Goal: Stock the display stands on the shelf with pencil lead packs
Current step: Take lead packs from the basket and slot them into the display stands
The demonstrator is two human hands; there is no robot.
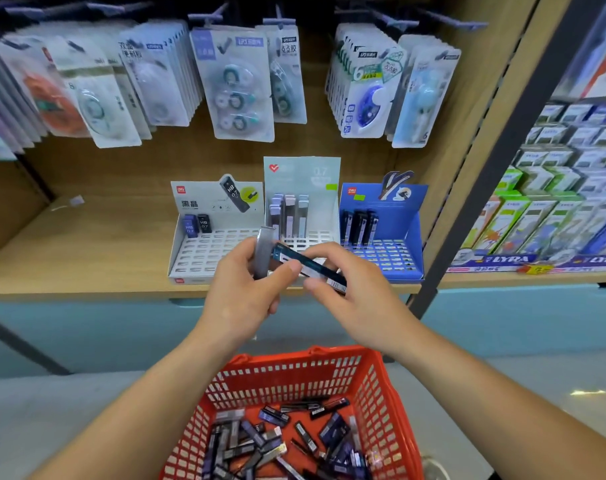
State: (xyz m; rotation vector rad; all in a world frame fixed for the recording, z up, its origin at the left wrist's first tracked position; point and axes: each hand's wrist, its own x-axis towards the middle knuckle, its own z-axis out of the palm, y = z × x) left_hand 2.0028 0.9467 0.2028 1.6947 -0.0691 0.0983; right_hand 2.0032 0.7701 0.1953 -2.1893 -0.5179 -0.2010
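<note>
Below your arms, the red basket [391, 393] holds a loose heap of pencil lead packs [270, 441]. Your left hand [246, 289] grips a grey pack [262, 251] upright. Your right hand [353, 289] pinches a dark pack [308, 266] beside it. Both hands partly block the middle stand [301, 174] on the shelf [86, 258], which has a white stand [204, 251] and a blue stand [409, 230] on either side, each holding a few packs.

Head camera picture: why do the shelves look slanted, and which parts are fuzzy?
In the head view, the wide lens slants the shelf post; the hanging packs are blurred; the left hand holding a grey pack and right hand pinching a dark pack look sharper; lighting is even, with faint glare on the floor.
</note>
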